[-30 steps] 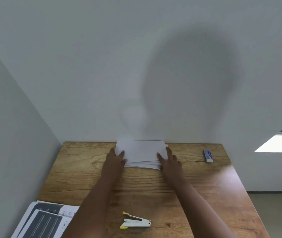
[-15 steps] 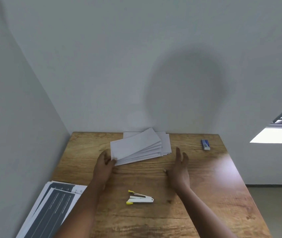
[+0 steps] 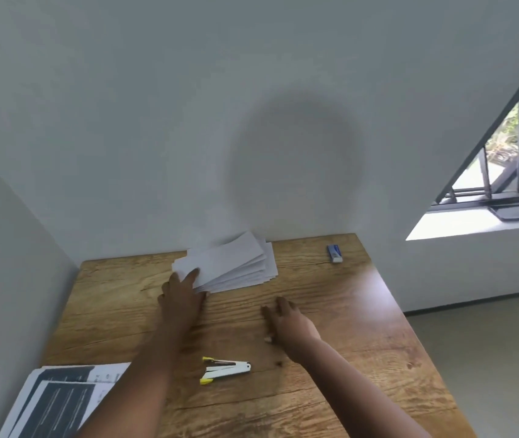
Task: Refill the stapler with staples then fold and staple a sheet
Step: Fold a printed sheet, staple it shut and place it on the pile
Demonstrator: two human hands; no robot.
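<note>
Head view: a brown wooden table with visible grain (image 3: pixel 331 311) fills the lower half of the frame, set against a plain pale wall. A fanned stack of white paper sheets (image 3: pixel 236 263) lies at the centre of the frame, at the table's far edge, touching the wall. The left hand (image 3: pixel 182 298) sits at the stack's lower left corner, its fingers extended, close together and laid on top of the sheets; whether the thumb grips underneath cannot be told. The right hand (image 3: pixel 286 320) is right of centre, just apart from the stack, palm down over bare wood with fingers loosely curled and holding nothing; contact with the table cannot be told. A small white stapler with yellow ends (image 3: pixel 225 369) lies open on the table at lower centre, between the two forearms, touching neither. A small blue-and-white eraser (image 3: pixel 334 253) rests near the table's far right corner. Printed pages with dark blocks (image 3: pixel 59 399) lie at the lower left, overhanging the table edge. A barred window (image 3: pixel 517 147) shows at upper right.
</note>
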